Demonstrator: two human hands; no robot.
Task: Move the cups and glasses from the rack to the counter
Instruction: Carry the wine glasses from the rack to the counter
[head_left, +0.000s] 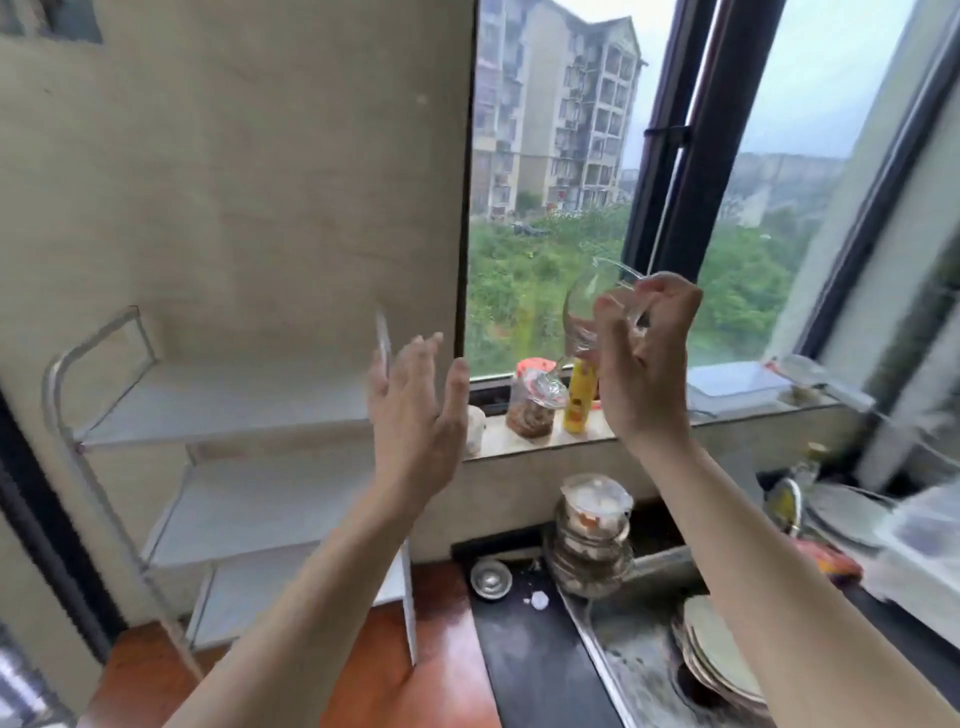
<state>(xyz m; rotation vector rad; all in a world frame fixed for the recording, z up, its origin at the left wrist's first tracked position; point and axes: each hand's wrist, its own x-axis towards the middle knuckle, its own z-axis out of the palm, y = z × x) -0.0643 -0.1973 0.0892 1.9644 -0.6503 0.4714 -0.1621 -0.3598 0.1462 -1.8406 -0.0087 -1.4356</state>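
A clear stemmed wine glass (589, 306) is held up in front of the window, tilted with its bowl up and its foot pointing down-left. My right hand (641, 364) is closed around its bowl. My left hand (415, 410) is raised beside it, fingers spread, holding nothing, just right of the rack's upper shelf. The white metal rack (228, 405) stands at the left against the wall, and its three shelves show no cups or glasses. The dark counter (524, 660) lies below between rack and sink.
A jar with a red lid (532, 405) and a yellow bottle (581, 400) stand on the window sill. A sink (639, 670) at lower right holds stacked plates and bowls. A small metal lid (491, 578) lies on the counter. More dishes sit at the far right.
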